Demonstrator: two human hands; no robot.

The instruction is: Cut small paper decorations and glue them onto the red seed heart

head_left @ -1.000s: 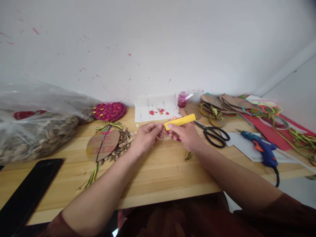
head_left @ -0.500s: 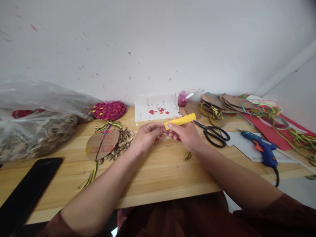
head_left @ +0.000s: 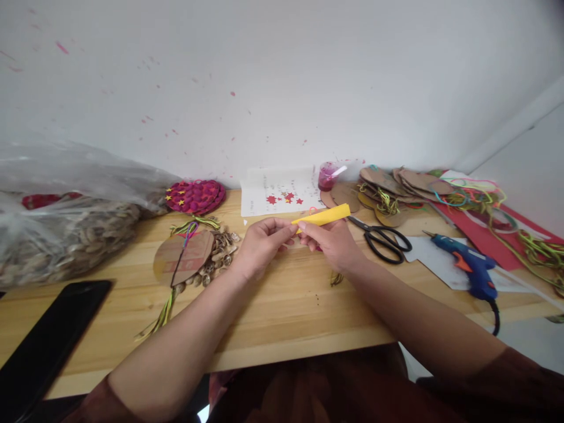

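A folded strip of yellow paper slants up to the right above the table. My right hand pinches it with the thumb on its lower edge. At the strip's left end, my left hand has its thumb and fingers closed on the tip. Behind the hands, small red and gold paper stars lie on a white printed sheet. Black-handled scissors rest just right of my right hand. Something dark pink shows partly under that hand.
Left are a cardboard disc with pistachio-like shells, a pink decorated disc, a plastic bag of shells and a black phone. Right are a glue gun, stacked cardboard pieces and a pink-stained cup.
The yellow strip has tilted, so its left end now looks narrower. My left thumb and fingers have closed in on that end. Other things stay put.
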